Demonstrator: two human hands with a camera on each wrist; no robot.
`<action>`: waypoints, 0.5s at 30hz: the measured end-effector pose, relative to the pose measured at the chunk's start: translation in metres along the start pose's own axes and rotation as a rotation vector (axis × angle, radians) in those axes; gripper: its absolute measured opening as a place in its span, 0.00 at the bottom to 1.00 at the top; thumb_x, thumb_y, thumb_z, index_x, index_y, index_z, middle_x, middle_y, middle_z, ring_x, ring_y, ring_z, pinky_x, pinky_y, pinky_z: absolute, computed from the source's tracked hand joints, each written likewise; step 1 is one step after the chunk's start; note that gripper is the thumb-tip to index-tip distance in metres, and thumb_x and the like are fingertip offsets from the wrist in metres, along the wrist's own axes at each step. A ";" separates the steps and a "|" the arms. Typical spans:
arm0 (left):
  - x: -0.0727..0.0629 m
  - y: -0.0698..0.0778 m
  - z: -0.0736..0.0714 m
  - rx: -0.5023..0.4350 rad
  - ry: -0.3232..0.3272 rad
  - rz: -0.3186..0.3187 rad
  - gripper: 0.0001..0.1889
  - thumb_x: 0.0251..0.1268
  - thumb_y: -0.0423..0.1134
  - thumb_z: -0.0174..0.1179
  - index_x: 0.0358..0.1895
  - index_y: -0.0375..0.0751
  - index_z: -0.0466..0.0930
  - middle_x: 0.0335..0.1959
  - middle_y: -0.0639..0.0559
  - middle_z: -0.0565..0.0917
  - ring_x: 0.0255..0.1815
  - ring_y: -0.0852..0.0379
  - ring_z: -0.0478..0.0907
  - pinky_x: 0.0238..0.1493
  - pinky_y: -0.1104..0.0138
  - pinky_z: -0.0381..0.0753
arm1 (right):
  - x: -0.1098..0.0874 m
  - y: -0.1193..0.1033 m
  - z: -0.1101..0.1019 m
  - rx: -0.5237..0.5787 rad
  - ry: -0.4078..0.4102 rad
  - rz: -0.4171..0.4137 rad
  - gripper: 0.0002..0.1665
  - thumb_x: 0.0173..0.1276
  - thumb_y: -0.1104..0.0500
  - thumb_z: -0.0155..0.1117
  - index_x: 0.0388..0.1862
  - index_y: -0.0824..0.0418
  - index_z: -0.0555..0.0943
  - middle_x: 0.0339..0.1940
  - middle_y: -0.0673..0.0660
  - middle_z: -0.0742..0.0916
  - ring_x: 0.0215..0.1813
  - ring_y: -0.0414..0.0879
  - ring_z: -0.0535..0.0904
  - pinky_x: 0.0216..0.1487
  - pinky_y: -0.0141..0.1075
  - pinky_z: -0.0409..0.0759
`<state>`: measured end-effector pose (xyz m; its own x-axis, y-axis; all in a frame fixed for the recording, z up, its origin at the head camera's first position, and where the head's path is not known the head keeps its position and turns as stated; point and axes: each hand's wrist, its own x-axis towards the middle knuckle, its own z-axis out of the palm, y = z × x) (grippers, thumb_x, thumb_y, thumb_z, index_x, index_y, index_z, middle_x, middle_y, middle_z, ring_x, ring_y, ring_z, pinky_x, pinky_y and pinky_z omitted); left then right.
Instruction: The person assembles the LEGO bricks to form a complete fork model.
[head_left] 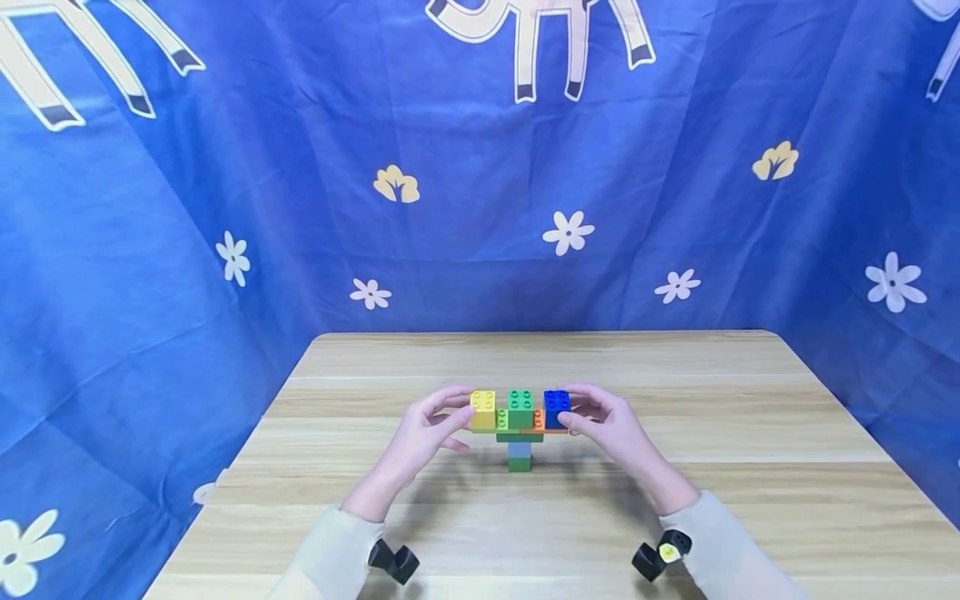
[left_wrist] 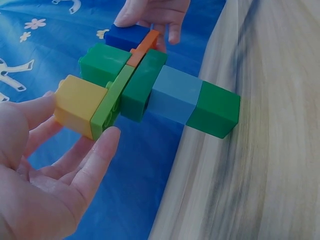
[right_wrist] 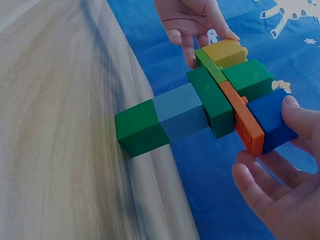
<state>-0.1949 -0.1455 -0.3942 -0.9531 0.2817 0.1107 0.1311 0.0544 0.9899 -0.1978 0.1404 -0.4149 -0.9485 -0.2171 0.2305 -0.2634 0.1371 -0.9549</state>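
A T-shaped structure of toy building bricks is upright between my hands. Its column has a green brick [right_wrist: 142,127] at the bottom, a light blue brick [left_wrist: 175,94] above it and a wider dark green brick [left_wrist: 143,86] on top. Lime [left_wrist: 112,102] and orange [right_wrist: 242,120] plates lie side by side across that. Yellow [head_left: 483,408], green [head_left: 521,408] and blue [head_left: 557,408] bricks sit along the top, spaced apart. My left hand [head_left: 427,429] pinches the yellow brick at the left end. At the other end, my right hand [head_left: 611,425] pinches the blue one.
The light wood table [head_left: 517,542] stretches out around the structure. Behind and beside it hangs a blue cloth [head_left: 465,250] printed with flowers and animals. Small black devices [head_left: 393,560] are strapped at both wrists.
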 end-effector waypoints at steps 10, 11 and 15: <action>0.002 -0.009 -0.002 -0.001 0.012 0.023 0.23 0.62 0.42 0.61 0.58 0.38 0.73 0.52 0.38 0.76 0.41 0.45 0.80 0.34 0.53 0.84 | 0.000 0.003 -0.002 0.003 -0.011 -0.013 0.28 0.59 0.60 0.68 0.59 0.61 0.74 0.48 0.64 0.81 0.44 0.53 0.80 0.40 0.39 0.83; 0.002 -0.009 -0.002 -0.003 0.013 0.024 0.22 0.62 0.42 0.61 0.58 0.38 0.73 0.51 0.38 0.76 0.41 0.45 0.80 0.34 0.53 0.84 | 0.001 0.004 -0.002 0.001 -0.011 -0.015 0.28 0.59 0.59 0.68 0.59 0.61 0.74 0.48 0.64 0.81 0.44 0.53 0.80 0.40 0.39 0.83; 0.003 -0.009 -0.002 -0.007 0.021 0.023 0.23 0.61 0.42 0.62 0.58 0.39 0.74 0.51 0.38 0.77 0.41 0.45 0.80 0.35 0.54 0.84 | 0.002 0.006 -0.005 0.005 -0.005 -0.012 0.28 0.59 0.58 0.69 0.59 0.60 0.74 0.49 0.64 0.81 0.43 0.51 0.80 0.40 0.40 0.83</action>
<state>-0.1991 -0.1470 -0.4027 -0.9553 0.2629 0.1352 0.1512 0.0412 0.9876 -0.2024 0.1451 -0.4194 -0.9443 -0.2239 0.2413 -0.2742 0.1293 -0.9529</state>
